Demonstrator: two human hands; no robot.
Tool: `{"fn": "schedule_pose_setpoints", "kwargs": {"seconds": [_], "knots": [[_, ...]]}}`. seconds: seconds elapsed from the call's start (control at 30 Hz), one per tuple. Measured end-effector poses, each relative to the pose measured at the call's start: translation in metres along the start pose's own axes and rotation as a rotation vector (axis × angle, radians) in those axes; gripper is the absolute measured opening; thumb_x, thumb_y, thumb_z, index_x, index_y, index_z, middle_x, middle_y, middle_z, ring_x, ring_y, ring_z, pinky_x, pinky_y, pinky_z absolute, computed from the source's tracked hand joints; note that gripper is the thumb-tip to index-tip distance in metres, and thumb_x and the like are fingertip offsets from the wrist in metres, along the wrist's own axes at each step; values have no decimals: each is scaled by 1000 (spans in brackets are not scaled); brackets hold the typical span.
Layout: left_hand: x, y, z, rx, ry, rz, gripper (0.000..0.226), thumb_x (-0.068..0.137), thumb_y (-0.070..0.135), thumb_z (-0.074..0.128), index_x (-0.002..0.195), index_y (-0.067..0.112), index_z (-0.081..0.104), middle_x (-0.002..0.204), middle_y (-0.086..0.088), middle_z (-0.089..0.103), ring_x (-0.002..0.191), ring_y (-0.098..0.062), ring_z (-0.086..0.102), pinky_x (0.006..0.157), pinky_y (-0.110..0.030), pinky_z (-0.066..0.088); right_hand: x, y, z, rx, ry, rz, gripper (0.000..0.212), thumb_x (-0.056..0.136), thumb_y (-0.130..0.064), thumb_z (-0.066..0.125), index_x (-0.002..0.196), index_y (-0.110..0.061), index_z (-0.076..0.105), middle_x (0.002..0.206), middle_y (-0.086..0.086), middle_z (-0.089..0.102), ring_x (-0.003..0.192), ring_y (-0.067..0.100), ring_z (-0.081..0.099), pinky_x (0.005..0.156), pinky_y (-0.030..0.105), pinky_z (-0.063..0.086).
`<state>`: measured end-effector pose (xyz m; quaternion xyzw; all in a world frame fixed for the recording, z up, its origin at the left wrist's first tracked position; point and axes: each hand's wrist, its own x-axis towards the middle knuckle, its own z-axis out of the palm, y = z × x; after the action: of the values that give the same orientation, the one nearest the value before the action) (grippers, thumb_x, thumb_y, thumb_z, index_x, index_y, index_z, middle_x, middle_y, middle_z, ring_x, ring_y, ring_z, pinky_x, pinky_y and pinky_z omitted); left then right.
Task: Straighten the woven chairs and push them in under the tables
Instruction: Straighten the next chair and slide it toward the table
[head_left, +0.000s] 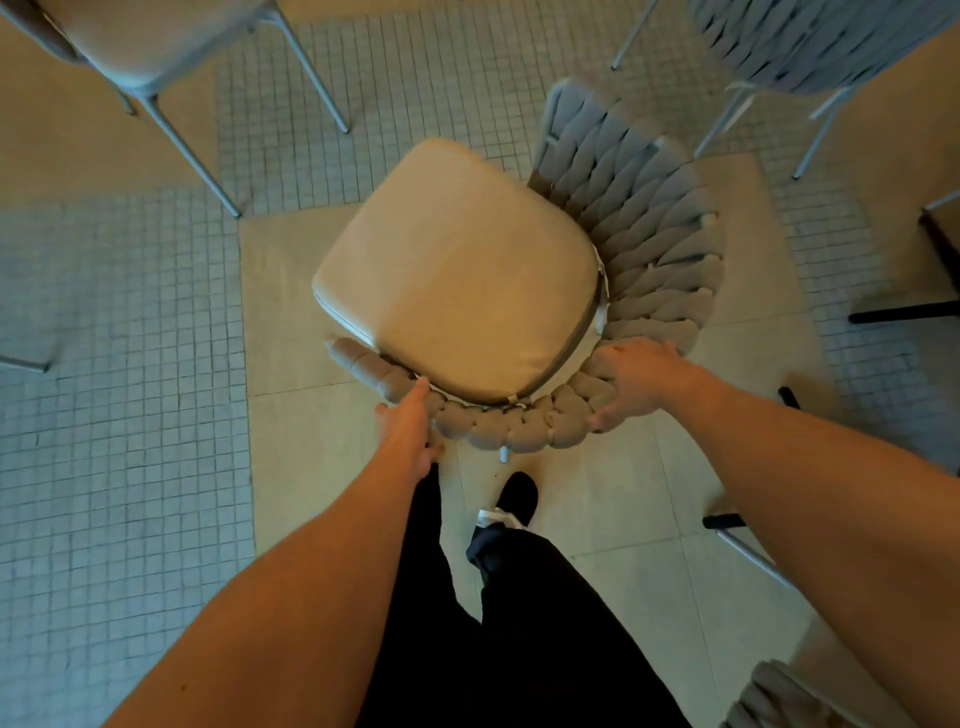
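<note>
Both grips hold the curved backrest of a grey woven rope chair (613, 249): left hand (408, 426) and right hand (636, 376) curl over its rim; its beige seat cushion (457, 270) lies just beyond them.

Floor (130, 415) was laid in small grey mosaic tile at left and top, with larger pale slabs (623, 519) set through centre. Dark table base (904, 312) was seen at right edge. Warm yellowish light was cast across upper corners.
</note>
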<state>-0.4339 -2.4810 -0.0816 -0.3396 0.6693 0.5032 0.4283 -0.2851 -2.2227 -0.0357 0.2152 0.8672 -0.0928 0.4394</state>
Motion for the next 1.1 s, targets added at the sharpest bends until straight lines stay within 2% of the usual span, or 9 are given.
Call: {"fn": "schedule_pose_setpoints", "kwargs": {"seconds": [0.07, 0.17, 0.23, 0.37, 0.43, 0.67, 0.8, 1.03, 1.1], "knots": [[12, 2, 3, -59, 10, -8, 65, 89, 44, 72, 139, 22, 37, 122, -7, 59, 104, -34, 64, 76, -52, 58, 9, 0, -4, -58, -56, 10, 99, 67, -77, 75, 145, -26, 39, 149, 4, 45, 138, 31, 38, 109, 56, 31], [25, 7, 10, -127, 40, -13, 51, 91, 37, 71, 131, 21, 43, 113, -8, 64, 98, -34, 68, 82, -65, 56, 18, -3, -8, -112, -172, 9, 103, 68, -78, 73, 149, -29, 37, 152, 4, 43, 142, 33, 36, 115, 62, 24], [32, 9, 14, -123, 94, -3, 42, 92, 31, 70, 125, 18, 48, 110, -11, 67, 96, -33, 69, 82, -66, 56, 22, -4, -9, -122, -242, 19, 101, 67, -81, 72, 149, -30, 40, 150, 2, 47, 139, 32, 41, 116, 58, 24], [43, 16, 16, -90, 167, 20, 16, 89, 11, 66, 102, 17, 58, 105, -17, 71, 90, -35, 71, 73, -69, 56, 27, -5, 13, -240, -270, -14, 117, 61, -100, 48, 156, -34, 31, 158, 2, 40, 144, 35, 35, 117, 64, 9], [43, 19, 15, -89, 175, 25, 18, 90, 10, 67, 92, 23, 54, 101, -14, 70, 89, -34, 71, 74, -69, 56, 27, -5, 24, -241, -230, -17, 120, 58, -103, 38, 157, -36, 27, 158, 2, 40, 144, 34, 35, 115, 66, 6], [55, 66, -4, 65, 161, 90, 37, 78, 6, 74, 105, 19, 52, 99, -13, 68, 87, -36, 70, 73, -65, 58, 13, -41, 31, -115, -85, -5, 95, 78, -92, 34, 150, -32, 39, 148, 10, 50, 135, 37, 40, 114, 56, 17], [80, 115, -18, 226, 161, 163, 62, 68, 8, 79, 123, 22, 53, 107, -11, 68, 87, -38, 69, 70, -65, 58, -2, -97, 28, 61, -43, 37, 86, 86, -87, 34, 143, -24, 48, 140, 13, 56, 134, 38, 41, 114, 56, 20], [102, 198, -6, 563, 230, 379, 29, 79, 14, 69, 105, 21, 59, 106, -11, 69, 92, -34, 67, 82, -50, 60, 7, -169, 24, 398, 14, 84, 80, 90, -82, 34, 135, -18, 51, 133, 14, 62, 128, 36, 49, 110, 54, 28], [98, 205, 5, 643, 226, 426, 34, 78, 13, 69, 111, 18, 60, 105, -12, 66, 93, -35, 65, 83, -49, 60, 9, -175, 28, 412, 6, 80, 78, 90, -80, 37, 136, -18, 48, 134, 14, 61, 128, 37, 49, 112, 56, 26]]}}
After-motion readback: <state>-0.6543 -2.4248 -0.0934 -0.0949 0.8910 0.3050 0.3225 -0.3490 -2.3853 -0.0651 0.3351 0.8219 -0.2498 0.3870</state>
